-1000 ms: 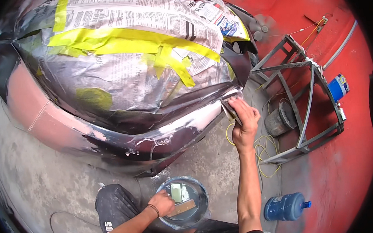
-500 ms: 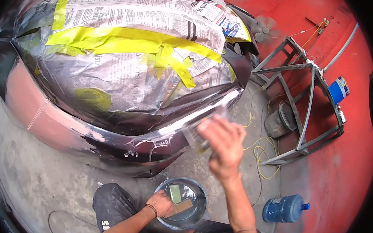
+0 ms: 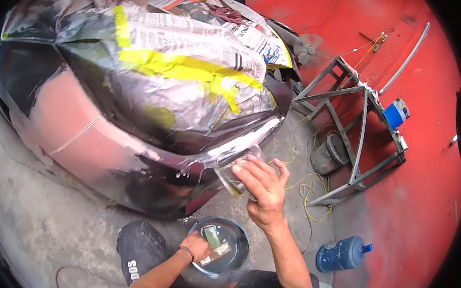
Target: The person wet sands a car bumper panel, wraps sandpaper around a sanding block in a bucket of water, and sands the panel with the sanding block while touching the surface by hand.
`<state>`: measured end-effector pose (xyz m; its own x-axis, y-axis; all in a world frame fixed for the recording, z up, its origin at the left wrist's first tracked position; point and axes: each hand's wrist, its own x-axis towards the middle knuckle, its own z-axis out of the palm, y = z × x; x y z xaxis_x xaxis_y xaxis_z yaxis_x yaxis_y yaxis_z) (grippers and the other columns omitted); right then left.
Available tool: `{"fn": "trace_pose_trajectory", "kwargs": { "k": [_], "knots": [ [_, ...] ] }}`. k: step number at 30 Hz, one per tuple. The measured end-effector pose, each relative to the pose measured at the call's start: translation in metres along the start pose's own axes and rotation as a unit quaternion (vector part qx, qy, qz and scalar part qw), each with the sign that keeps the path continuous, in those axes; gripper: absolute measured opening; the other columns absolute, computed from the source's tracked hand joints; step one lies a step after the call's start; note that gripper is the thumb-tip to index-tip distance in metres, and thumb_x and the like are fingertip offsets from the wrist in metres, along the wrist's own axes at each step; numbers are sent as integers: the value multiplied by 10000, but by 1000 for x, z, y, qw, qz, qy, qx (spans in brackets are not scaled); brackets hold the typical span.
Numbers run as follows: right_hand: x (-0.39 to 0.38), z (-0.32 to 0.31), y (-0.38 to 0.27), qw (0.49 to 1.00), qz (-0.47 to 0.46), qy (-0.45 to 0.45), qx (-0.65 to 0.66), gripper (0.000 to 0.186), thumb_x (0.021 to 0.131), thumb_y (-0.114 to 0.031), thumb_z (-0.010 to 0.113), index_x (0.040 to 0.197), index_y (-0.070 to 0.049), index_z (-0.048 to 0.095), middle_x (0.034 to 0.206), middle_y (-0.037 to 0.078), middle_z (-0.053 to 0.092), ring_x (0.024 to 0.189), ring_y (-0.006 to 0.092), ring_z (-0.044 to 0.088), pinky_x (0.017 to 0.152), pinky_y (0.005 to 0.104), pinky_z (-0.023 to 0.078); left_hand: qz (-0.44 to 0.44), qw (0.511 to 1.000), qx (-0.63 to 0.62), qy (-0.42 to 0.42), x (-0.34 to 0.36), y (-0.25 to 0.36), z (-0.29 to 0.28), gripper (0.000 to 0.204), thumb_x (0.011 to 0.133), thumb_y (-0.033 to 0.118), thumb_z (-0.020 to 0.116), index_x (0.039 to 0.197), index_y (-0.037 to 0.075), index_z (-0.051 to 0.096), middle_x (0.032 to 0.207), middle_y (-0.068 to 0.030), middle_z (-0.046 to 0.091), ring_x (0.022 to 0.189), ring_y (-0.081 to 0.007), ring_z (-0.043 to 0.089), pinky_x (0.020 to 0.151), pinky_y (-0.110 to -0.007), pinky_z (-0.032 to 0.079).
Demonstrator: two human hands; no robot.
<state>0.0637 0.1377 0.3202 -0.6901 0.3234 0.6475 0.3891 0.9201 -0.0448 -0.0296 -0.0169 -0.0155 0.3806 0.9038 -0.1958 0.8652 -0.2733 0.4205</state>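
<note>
My right hand (image 3: 265,187) holds a grey sheet of sandpaper (image 3: 232,177) just off the lower edge of the car's wet, sanded bumper (image 3: 81,149). My left hand (image 3: 195,246) reaches into a round dark bowl (image 3: 244,250) on the ground between my knees. Its fingers are curled on a small rectangular block (image 3: 213,237) lying in the bowl. Newspaper (image 3: 191,42) and yellow tape (image 3: 182,67) mask the car body above the bumper.
A grey metal frame (image 3: 358,129) stands to the right on the red floor, with a dark bucket (image 3: 328,158) and a yellow cord (image 3: 303,184) beside it. A blue water bottle (image 3: 342,254) lies at the lower right. A blue can (image 3: 398,113) sits by the frame.
My right hand has come off the bumper's right end and moved left and toward me with the sheet. The left hand stays at the bowl.
</note>
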Motion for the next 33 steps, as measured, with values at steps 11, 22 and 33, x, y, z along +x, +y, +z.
{"fn": "trace_pose_trajectory", "kwargs": {
  "k": [11,22,33],
  "knots": [
    [-187,-36,23,611,671,79,413,343,1161,-272,635,1409,-35,648,1296,55,755,1150,172,719,1047,375,568,22,864,-416,284,23,40,-65,259,1039,260,689,1165,63,800,1096,-152,811,1086,-352,769,903,-459,607],
    [-260,9,-91,824,447,-321,134,586,942,-146,821,1455,48,614,1409,280,620,1246,465,673,1037,475,575,-94,596,-791,98,-13,114,-12,691,1176,368,610,1714,-3,386,1527,-96,635,1363,-130,587,1175,-305,476],
    [-254,-5,-83,766,518,-329,190,661,977,-258,849,1489,84,611,1422,226,614,1222,357,689,990,416,594,-162,538,-823,90,4,119,-29,415,1167,256,582,1532,63,628,1420,-52,702,1318,-153,643,1134,-322,509]
  ]
}}
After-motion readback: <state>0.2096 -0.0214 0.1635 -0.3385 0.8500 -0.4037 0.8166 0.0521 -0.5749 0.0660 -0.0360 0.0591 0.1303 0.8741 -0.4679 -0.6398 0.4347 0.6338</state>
